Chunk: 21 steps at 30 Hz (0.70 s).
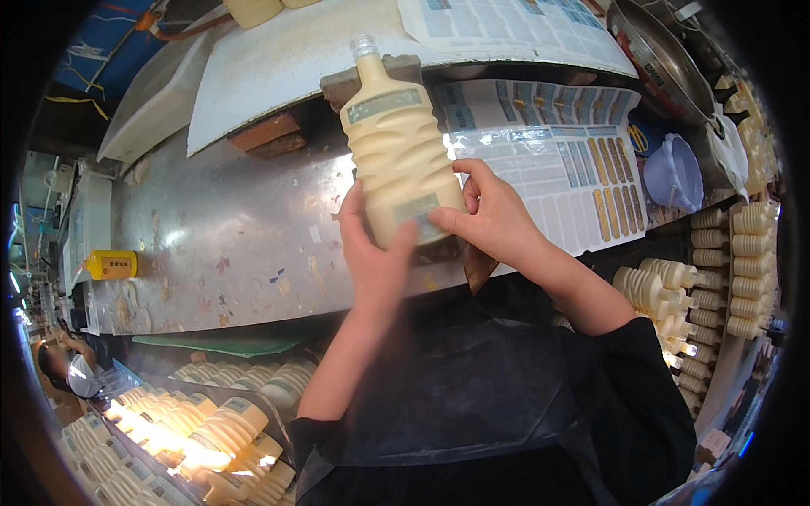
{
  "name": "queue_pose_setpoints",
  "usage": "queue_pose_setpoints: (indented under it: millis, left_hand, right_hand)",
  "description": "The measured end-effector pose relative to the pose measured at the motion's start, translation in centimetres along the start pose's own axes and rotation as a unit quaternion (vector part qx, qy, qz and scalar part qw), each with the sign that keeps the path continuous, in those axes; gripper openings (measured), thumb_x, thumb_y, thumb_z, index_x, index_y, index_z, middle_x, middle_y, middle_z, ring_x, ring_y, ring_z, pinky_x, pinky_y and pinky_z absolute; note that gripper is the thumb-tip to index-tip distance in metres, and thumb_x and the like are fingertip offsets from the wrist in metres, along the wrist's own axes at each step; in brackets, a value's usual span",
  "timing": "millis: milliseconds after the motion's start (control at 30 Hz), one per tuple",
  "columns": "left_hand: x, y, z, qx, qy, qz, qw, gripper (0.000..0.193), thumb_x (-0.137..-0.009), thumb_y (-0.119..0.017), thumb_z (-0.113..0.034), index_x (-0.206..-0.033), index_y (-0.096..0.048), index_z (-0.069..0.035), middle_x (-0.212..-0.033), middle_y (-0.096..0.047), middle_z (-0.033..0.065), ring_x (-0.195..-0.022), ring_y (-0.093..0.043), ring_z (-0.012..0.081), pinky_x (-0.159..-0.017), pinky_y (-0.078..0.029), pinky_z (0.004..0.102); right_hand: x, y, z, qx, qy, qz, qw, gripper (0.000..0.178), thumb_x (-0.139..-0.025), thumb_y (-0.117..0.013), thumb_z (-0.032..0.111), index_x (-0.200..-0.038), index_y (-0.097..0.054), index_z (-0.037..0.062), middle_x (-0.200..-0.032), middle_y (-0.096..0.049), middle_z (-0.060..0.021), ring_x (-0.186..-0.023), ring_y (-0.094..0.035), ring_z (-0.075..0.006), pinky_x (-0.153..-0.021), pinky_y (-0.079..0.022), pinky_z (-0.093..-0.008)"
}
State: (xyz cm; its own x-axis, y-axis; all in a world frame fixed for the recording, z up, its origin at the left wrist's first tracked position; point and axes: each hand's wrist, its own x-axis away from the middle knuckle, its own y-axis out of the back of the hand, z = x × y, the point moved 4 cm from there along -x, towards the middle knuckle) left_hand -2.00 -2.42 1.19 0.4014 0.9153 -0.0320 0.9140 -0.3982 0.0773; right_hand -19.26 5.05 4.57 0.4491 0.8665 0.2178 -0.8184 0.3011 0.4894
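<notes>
A cream bottle (395, 135) with wavy ridges and a clear neck lies tilted in front of me, its neck pointing away. Behind its shoulders is a greyish block (339, 88). It carries a narrow grey-blue label near the shoulder and a smaller label (417, 207) near its base. My left hand (375, 236) grips the lower left side, its thumb blurred by motion over the small label. From the right, my right hand (494, 207) holds the bottle, thumb at that label's edge and fingers curled at the side. Some of the fingers are hidden.
Sheets of stickers (561, 190) lie right of the bottle on the metal table (202, 253). Beyond is a white board (278, 67) on bricks. A yellow bottle (111, 265) stands far left, a purple bucket (672, 173) right. Cream bottles (228, 422) fill crates at both sides.
</notes>
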Motion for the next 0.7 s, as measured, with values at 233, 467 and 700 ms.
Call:
queue_pose_setpoints:
  millis: [233,467,700]
  left_hand:
    - [0.0,0.2,0.5,0.026,0.008,0.006,1.0,0.081,-0.084,-0.075,-0.013,-0.152,-0.033,0.002,-0.145,-0.045,0.0189,-0.136,-0.046,0.028,-0.113,-0.041,0.0407]
    - [-0.1,0.3,1.3,0.068,0.014,0.019,0.997,0.076,-0.09,-0.069,-0.013,-0.154,-0.031,0.003,-0.151,-0.041,0.0197,-0.142,-0.042,0.0293,-0.117,-0.036,0.0412]
    - [0.1,0.4,1.2,0.112,0.024,0.042,0.993,0.074,-0.093,-0.064,-0.01,-0.157,-0.028,0.001,-0.155,-0.038,0.0193,-0.145,-0.037,0.0284,-0.119,-0.033,0.0414]
  right_hand:
    - [0.0,-0.2,-0.1,-0.012,-0.004,-0.007,1.0,0.072,-0.077,-0.085,0.035,-0.131,-0.055,-0.0024,-0.078,-0.051,0.0,-0.073,-0.052,-0.0106,-0.066,-0.046,-0.0277]
    - [-0.1,-0.1,-0.1,0.014,-0.019,0.016,1.0,0.075,-0.078,-0.082,0.044,-0.132,-0.055,-0.0011,-0.092,-0.071,-0.0167,-0.085,-0.071,-0.0295,-0.08,-0.055,-0.039]
    - [-0.1,-0.1,-0.5,-0.04,-0.026,0.027,0.998,0.072,-0.08,-0.081,0.043,-0.133,-0.056,-0.0003,-0.093,-0.072,-0.0154,-0.085,-0.072,-0.0277,-0.08,-0.056,-0.038]
